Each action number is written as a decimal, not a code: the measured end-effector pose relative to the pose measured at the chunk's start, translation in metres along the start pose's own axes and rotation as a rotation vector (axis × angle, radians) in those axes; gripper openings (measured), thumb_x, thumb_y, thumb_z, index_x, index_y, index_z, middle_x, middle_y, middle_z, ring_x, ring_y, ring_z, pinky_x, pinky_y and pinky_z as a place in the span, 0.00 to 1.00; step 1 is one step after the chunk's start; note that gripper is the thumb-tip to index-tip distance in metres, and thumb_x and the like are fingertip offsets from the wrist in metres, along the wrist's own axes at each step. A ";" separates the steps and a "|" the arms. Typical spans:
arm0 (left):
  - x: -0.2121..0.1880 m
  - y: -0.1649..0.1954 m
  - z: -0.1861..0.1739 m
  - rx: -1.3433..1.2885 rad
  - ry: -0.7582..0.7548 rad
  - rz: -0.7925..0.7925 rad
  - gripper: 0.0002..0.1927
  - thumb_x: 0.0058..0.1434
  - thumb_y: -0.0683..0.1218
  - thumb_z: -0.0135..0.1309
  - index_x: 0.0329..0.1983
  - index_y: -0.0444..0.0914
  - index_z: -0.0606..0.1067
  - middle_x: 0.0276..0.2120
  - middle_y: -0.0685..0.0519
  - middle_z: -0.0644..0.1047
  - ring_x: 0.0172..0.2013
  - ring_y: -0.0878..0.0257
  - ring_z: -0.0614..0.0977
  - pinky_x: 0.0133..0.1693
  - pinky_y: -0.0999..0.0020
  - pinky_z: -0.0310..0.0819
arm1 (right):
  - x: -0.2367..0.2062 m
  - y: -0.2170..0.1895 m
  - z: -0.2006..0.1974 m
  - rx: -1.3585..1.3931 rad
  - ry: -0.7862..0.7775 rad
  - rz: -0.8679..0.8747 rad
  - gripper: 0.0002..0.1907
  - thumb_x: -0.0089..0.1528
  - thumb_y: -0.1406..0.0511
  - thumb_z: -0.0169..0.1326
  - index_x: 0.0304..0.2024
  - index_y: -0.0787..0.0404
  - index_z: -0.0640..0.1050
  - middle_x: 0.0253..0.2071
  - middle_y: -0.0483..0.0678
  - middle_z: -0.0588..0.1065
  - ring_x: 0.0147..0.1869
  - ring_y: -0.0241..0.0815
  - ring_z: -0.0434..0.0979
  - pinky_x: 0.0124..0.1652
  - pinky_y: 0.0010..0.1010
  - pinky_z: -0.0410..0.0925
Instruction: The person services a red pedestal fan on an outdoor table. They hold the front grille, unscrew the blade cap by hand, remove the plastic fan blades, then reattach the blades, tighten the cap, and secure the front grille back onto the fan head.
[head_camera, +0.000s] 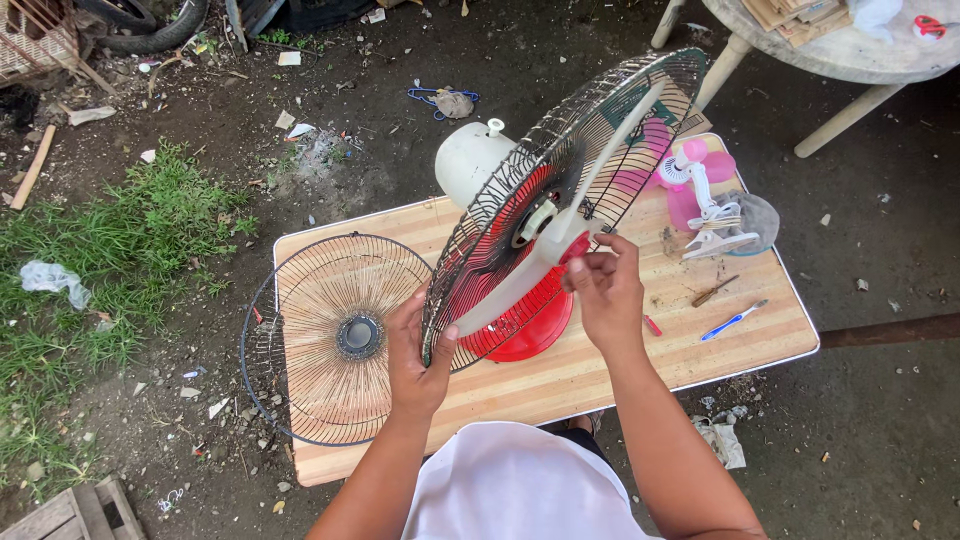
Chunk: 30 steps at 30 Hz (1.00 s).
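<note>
An electric fan stands on a low wooden table (600, 370), with a white motor housing (470, 160), a red base (525, 325) and a black wire rear guard (600, 120). Its white blade (520, 280) is mounted at the hub. My left hand (415, 350) grips the lower rim of the rear guard. My right hand (605, 285) pinches the red and white hub cap at the blade's centre. The detached front guard (335, 335) lies flat on the table's left end, overhanging the edge.
A small pink clip fan (695, 185), a mesh bundle (755, 220), a blue-handled tool (733, 320) and a brown tool (713, 291) lie on the table's right side. Dirt ground with litter surrounds it, grass at left (110, 250), a round white table (840, 50) at upper right.
</note>
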<state>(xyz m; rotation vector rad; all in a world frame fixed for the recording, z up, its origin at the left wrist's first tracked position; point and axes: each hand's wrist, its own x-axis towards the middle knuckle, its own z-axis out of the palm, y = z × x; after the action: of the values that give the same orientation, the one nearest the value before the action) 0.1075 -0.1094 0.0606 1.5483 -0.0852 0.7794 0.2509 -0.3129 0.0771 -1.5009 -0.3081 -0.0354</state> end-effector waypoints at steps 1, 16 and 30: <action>0.000 0.000 0.000 0.021 -0.009 0.014 0.25 0.71 0.34 0.51 0.68 0.35 0.58 0.70 0.35 0.64 0.71 0.48 0.67 0.72 0.54 0.59 | 0.004 0.001 -0.001 0.061 0.003 0.108 0.18 0.68 0.66 0.53 0.56 0.66 0.64 0.37 0.51 0.77 0.37 0.38 0.79 0.37 0.28 0.74; -0.003 -0.004 -0.002 0.067 -0.016 0.012 0.24 0.72 0.34 0.49 0.67 0.34 0.57 0.68 0.34 0.66 0.68 0.51 0.72 0.70 0.58 0.65 | 0.008 0.023 -0.002 -0.146 -0.019 -0.151 0.15 0.70 0.68 0.56 0.54 0.67 0.67 0.41 0.46 0.73 0.42 0.31 0.72 0.43 0.22 0.69; -0.001 0.026 0.008 0.245 0.149 0.276 0.30 0.66 0.38 0.55 0.68 0.39 0.57 0.68 0.38 0.57 0.71 0.48 0.62 0.70 0.51 0.59 | 0.012 0.008 -0.002 -0.250 -0.041 -0.065 0.15 0.69 0.67 0.56 0.50 0.69 0.65 0.33 0.49 0.75 0.31 0.32 0.74 0.31 0.23 0.69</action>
<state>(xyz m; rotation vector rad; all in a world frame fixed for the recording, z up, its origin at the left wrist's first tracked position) 0.0971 -0.1214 0.0824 1.7252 -0.0979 1.1557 0.2649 -0.3126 0.0723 -1.7405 -0.3969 -0.0975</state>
